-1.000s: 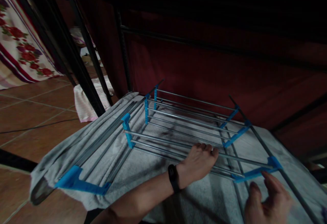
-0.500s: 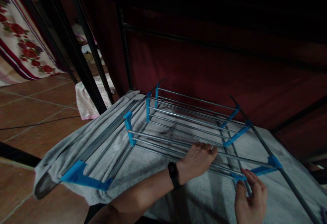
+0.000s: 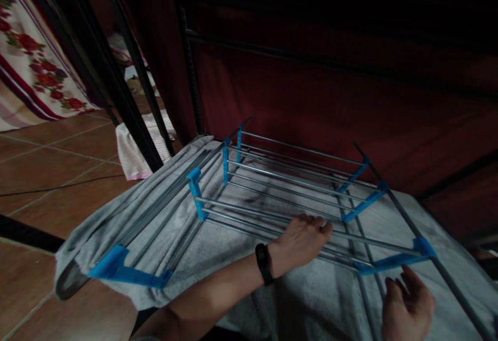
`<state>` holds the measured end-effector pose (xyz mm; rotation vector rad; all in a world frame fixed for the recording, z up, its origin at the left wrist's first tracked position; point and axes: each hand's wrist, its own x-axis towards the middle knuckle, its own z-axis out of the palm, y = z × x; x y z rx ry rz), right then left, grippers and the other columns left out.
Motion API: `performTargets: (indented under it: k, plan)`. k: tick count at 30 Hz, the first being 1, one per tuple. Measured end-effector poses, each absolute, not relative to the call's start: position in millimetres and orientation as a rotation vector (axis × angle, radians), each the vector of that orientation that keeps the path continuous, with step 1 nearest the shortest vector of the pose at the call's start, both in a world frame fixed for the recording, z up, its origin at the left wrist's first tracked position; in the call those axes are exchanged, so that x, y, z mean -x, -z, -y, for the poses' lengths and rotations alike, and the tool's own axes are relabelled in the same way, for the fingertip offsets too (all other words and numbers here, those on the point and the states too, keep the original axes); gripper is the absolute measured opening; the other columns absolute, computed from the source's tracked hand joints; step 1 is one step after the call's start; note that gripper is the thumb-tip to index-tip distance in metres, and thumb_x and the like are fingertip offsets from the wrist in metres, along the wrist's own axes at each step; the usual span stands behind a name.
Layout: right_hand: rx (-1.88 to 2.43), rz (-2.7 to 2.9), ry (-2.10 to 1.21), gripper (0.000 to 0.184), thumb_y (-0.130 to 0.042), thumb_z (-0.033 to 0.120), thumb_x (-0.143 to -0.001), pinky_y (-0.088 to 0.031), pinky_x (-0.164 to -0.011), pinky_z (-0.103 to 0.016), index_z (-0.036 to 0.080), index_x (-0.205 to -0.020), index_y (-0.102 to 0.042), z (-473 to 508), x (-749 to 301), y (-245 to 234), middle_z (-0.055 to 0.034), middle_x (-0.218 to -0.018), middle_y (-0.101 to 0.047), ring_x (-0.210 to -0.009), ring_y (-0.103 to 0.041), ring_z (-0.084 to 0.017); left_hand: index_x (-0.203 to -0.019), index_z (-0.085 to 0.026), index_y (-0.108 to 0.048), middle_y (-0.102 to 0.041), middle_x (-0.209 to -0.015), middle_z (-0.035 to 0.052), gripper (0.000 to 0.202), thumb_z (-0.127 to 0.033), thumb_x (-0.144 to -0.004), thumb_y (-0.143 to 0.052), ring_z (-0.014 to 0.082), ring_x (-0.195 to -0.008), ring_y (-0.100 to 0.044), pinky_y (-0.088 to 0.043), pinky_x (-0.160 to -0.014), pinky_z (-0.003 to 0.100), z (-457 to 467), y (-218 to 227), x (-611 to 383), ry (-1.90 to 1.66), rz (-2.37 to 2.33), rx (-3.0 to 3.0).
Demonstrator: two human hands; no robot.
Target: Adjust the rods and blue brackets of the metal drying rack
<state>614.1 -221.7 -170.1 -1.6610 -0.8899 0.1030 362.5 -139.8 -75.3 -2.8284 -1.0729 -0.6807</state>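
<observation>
A drying rack of thin grey metal rods and blue plastic brackets lies on a grey blanket. My left hand, with a black band at its wrist, is closed over the front rods, fingertips hidden behind them. Just below the front right blue bracket is my right hand, its fingers loosely bent and apart, with nothing seen in it. That bracket meets a long dark side tube. At the front left, another blue bracket joins the rod ends and stands apart from the left-hand tubes.
More grey tubes run along the blanket's left side to a large blue corner piece. Black metal posts rise at the left. Dark red cloth hangs behind. A cable crosses the tiled floor, near a striped cloth.
My right hand has come off the front right bracket and moved right and slightly down. The rack's right end has shifted slightly right in view. My left hand stays on the rods.
</observation>
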Motion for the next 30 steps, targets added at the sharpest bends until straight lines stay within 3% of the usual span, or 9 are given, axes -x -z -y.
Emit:
performTargets:
  k: [4, 7, 10, 14, 17, 22, 26, 30]
  plan:
    - [1.618, 0.908, -0.136, 0.054, -0.062, 0.042, -0.079, -0.045, -0.097, -0.047, 0.018, -0.127, -0.058, 219.2, -608.1, 179.2, -0.011, -0.123, -0.054, -0.106, -0.057, -0.027, -0.127, -0.017, -0.052, -0.065, -0.111, 0.0067, 0.035, -0.011, -0.093, -0.049, 0.0204, -0.096, -0.063, -0.049, -0.09, 0.036, 138.2, 76.5, -363.4, 0.629, 1.097, 2.801]
    - [1.612, 0.879, -0.213, 0.05, -0.06, 0.043, -0.082, -0.043, -0.101, -0.047, 0.019, -0.126, -0.058, 218.3, -595.9, 185.1, -0.0102, -0.125, -0.055, -0.11, -0.056, -0.026, -0.143, -0.02, -0.043, -0.06, -0.13, 0.0101, 0.049, -0.01, -0.095, -0.046, 0.0239, -0.115, -0.058, -0.044, -0.104, 0.041, 146.8, 74.2, -358.0, 0.695, 1.087, 2.722]
    - [1.615, 0.88, -0.277, 0.047, -0.056, 0.042, -0.084, -0.04, -0.104, -0.045, 0.019, -0.125, -0.057, 217.4, -586.6, 187.8, -0.009, -0.123, -0.056, -0.114, -0.055, -0.026, -0.143, -0.021, -0.046, -0.058, -0.139, 0.009, 0.047, -0.012, -0.097, -0.045, 0.0222, -0.128, -0.051, -0.036, -0.114, 0.04, 164.2, 83.4, -345.3, 0.759, 0.86, 2.761]
    - [1.633, 0.923, -0.245, 0.042, -0.052, 0.038, -0.084, -0.04, -0.102, -0.042, 0.02, -0.121, -0.058, 213.4, -584.9, 187.5, -0.0081, -0.12, -0.058, -0.112, -0.054, -0.024, -0.133, -0.024, -0.057, -0.067, -0.13, 0.0032, 0.038, -0.015, -0.098, -0.046, 0.0158, -0.124, -0.057, -0.037, -0.115, 0.034, 175.0, 122.1, -329.4, 0.625, 0.671, 2.897]
    - [1.63, 0.887, -0.208, 0.041, -0.05, 0.036, -0.083, -0.042, -0.098, -0.039, 0.019, -0.12, -0.058, 208.6, -588.4, 186.8, -0.0089, -0.119, -0.058, -0.109, -0.055, -0.023, -0.142, -0.022, -0.052, -0.061, -0.14, 0.0069, 0.043, -0.02, -0.1, -0.043, 0.0197, -0.129, -0.056, -0.042, -0.113, 0.039, 161.0, 147.4, -327.3, 0.525, 1.035, 2.879]
    - [1.655, 0.881, -0.175, 0.037, -0.048, 0.032, -0.085, -0.043, -0.095, -0.037, 0.017, -0.116, -0.06, 201.1, -593.0, 184.1, -0.0106, -0.117, -0.06, -0.108, -0.055, -0.023, -0.133, -0.017, -0.06, -0.068, -0.128, 0.0129, 0.041, -0.032, -0.103, -0.036, 0.026, -0.119, -0.063, -0.05, -0.104, 0.043, 119.1, 153.9, -335.0, 0.372, 1.403, 2.897]
    - [1.65, 1.075, -0.171, 0.032, -0.044, 0.027, -0.087, -0.043, -0.101, -0.043, 0.017, -0.112, -0.063, 192.2, -589.9, 182.5, -0.0111, -0.114, -0.063, -0.11, -0.057, -0.024, -0.141, -0.018, -0.054, -0.053, -0.148, 0.0132, 0.044, -0.02, -0.101, -0.038, 0.0267, -0.135, -0.052, -0.041, -0.114, 0.045, 87.8, 155.6, -354.7, 0.326, 1.361, 2.935]
    - [1.701, 1.253, -0.153, 0.036, -0.042, 0.023, -0.085, -0.042, -0.107, -0.047, 0.02, -0.112, -0.066, 171.0, -584.9, 184.2, -0.0114, -0.116, -0.063, -0.116, -0.056, -0.026, -0.139, -0.017, -0.056, -0.055, -0.146, 0.0127, 0.044, -0.012, -0.099, -0.037, 0.023, -0.134, -0.052, -0.039, -0.116, 0.041, 57.7, 160.1, -390.4, 0.187, 1.326, 3.098]
